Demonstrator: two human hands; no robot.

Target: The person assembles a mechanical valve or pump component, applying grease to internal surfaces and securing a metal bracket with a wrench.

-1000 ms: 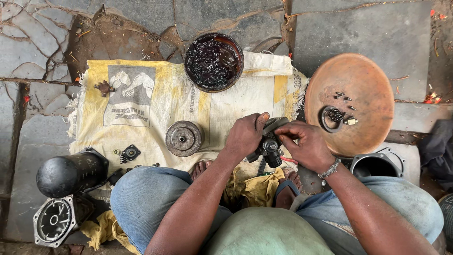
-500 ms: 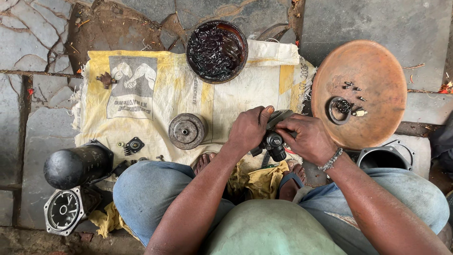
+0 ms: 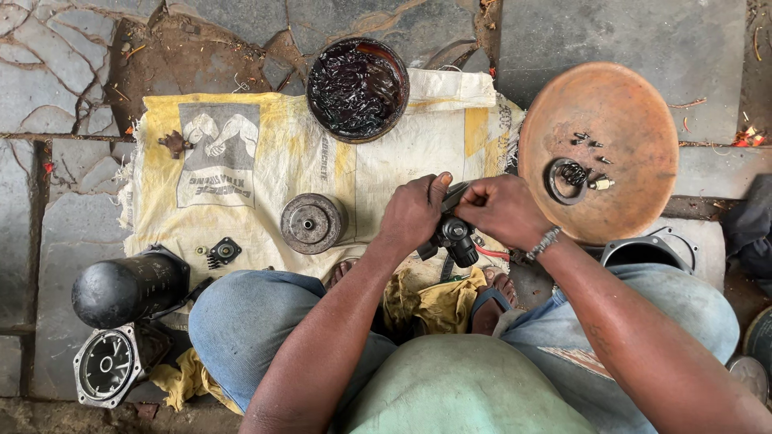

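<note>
Head view, frame centre: a small dark motor part (image 3: 452, 235) is gripped by the left hand (image 3: 414, 213) and right hand (image 3: 503, 210) — greasy fingers may let it slip onto the yellow sack (image 3: 265, 177).

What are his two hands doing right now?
Left hand: closed around a small black mechanical part.
Right hand: closed on the same part from the other side.

This is an outdoor repair spot on the ground, like a street mechanic workshop. The floor is cracked stone slabs (image 3: 56, 56) w/ dirt between. An old sack (image 3: 265, 161) is spread as work mat. On it & around: a tin of black grease (image 3: 358, 88), a metal pulley (image 3: 312, 223), a black cylinder (image 3: 129, 285), small parts in a rusty round pan (image 3: 635, 104).
</note>
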